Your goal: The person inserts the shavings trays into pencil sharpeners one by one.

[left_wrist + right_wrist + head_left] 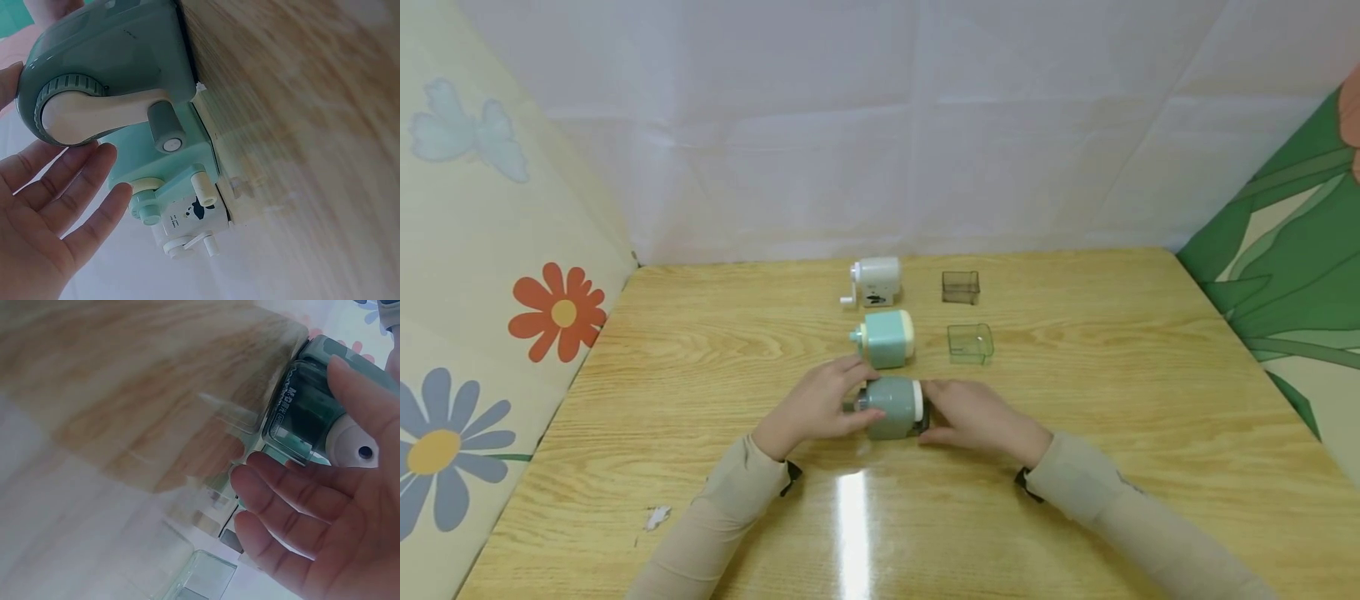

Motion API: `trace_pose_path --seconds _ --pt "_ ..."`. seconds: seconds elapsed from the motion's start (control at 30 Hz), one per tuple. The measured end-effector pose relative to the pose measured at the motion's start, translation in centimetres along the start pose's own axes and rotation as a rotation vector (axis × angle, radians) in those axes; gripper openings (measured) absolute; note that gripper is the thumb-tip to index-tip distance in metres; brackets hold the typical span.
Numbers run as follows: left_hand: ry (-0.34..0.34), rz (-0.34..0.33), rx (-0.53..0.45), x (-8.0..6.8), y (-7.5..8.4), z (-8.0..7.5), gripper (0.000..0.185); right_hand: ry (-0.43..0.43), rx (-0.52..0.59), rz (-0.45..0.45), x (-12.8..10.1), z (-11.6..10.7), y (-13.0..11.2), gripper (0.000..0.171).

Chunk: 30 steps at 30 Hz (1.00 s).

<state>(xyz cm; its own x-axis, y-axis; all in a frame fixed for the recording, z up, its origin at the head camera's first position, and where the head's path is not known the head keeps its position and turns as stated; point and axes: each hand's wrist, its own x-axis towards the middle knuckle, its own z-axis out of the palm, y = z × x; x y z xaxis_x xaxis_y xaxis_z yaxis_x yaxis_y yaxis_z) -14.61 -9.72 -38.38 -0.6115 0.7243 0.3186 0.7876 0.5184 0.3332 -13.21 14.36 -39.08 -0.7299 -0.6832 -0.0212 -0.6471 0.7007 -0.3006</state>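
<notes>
A dark green pencil sharpener (891,408) stands on the wooden table between both hands. My left hand (820,400) holds its body from the crank side, thumb on one side and fingertips on the other. The pale crank (106,112) with its green knob shows in the left wrist view. At the opposite end, my right hand (981,417) pinches the see-through dark green drawer (303,419) between thumb and fingers. That drawer sits at the sharpener's lower front, below a white round face with the pencil hole (365,452); how far in it is, I cannot tell.
Behind stand a mint pencil sharpener (886,337) and a white one (880,279), in a row. To their right lie a clear green drawer (970,343) and a smoky brown drawer (961,287). A white scrap (657,517) lies at the table's front left.
</notes>
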Motion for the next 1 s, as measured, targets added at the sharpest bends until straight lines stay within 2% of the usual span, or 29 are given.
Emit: trace_pose_path --seconds 0.2,0.43,0.7,1.0 --pt "-0.006 -0.007 -0.010 0.03 0.10 -0.14 0.044 -0.009 0.003 0.014 0.17 0.05 -0.06 0.063" --pt "-0.005 -0.004 -0.018 0.04 0.12 -0.17 0.044 -0.022 0.055 0.031 0.23 0.12 0.39 0.074" --pt "0.008 0.009 -0.019 0.06 0.06 -0.09 0.043 -0.020 0.073 0.006 0.46 -0.05 0.45 0.063" --pt "0.012 0.010 -0.031 0.02 -0.01 -0.05 0.043 -0.014 0.114 0.016 0.84 0.17 0.31 0.063"
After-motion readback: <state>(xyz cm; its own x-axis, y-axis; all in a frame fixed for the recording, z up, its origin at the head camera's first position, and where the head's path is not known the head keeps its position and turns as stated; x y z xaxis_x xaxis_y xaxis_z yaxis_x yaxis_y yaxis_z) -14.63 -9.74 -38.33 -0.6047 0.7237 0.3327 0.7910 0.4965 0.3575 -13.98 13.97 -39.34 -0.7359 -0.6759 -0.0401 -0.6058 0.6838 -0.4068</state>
